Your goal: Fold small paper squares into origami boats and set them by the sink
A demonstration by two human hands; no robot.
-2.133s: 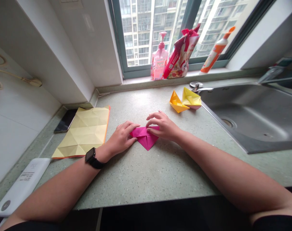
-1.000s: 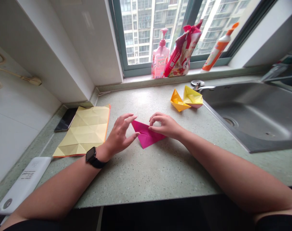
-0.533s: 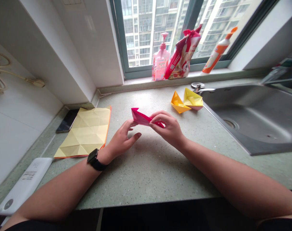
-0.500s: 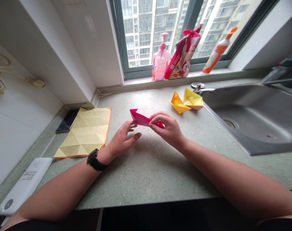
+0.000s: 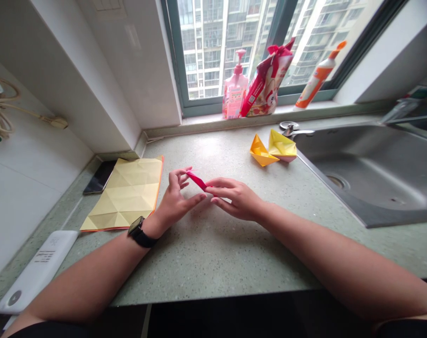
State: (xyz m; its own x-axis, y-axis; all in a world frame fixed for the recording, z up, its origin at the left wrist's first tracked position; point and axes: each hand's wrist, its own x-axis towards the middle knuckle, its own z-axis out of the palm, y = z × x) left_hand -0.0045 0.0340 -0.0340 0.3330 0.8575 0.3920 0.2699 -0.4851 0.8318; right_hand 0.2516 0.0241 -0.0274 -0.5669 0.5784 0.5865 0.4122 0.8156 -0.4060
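A bright pink folded paper boat (image 5: 197,180) is held between my two hands above the counter, seen narrow and slanting down to the right. At its upper left end are the fingertips of my left hand (image 5: 174,202), the thumb stretched toward the lower end. My right hand (image 5: 238,199) has its fingers on the lower right end, hiding that part of the paper. Farther back on the counter stand an orange paper boat (image 5: 263,152) and a yellow paper boat (image 5: 283,146), side by side.
Left of my hands lies a stack of creased yellow paper (image 5: 127,195) beside a dark phone (image 5: 99,177). A white slab-like device (image 5: 39,272) rests nearer me. The steel sink (image 5: 378,188) is at the right. A pump bottle (image 5: 235,94), a red bag (image 5: 267,84) and an orange-white bottle (image 5: 317,80) line the sill.
The pink boat has come lower, turned, and now shows a narrower side. My right hand has shifted left and down along it. The fingers of my left hand have risen to its upper end.
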